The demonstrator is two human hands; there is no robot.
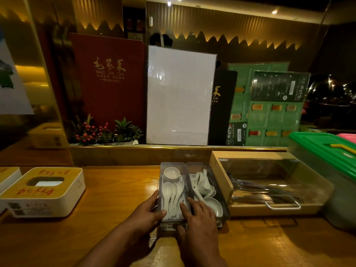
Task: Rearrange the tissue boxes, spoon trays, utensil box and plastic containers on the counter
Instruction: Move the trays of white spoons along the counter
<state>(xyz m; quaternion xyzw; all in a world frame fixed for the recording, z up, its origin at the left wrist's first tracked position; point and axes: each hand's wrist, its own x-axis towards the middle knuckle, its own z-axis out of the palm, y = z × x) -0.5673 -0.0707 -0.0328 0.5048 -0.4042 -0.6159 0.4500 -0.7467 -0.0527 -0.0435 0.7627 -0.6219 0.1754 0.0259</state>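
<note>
Both hands hold the left spoon tray (174, 193) near the middle of the surface (119, 189). The left hand (148, 211) pinches its left wall, thumb inside. The right hand (198, 214) has its fingers spread on the tray's right edge and its thumb on the near end. This tray touches the right spoon tray (207, 191), which sits just beside the utensil box (269, 184). A tissue box (42, 191) sits well apart on the left, with bare wood between. A green-lidded container (325, 151) is far right.
</note>
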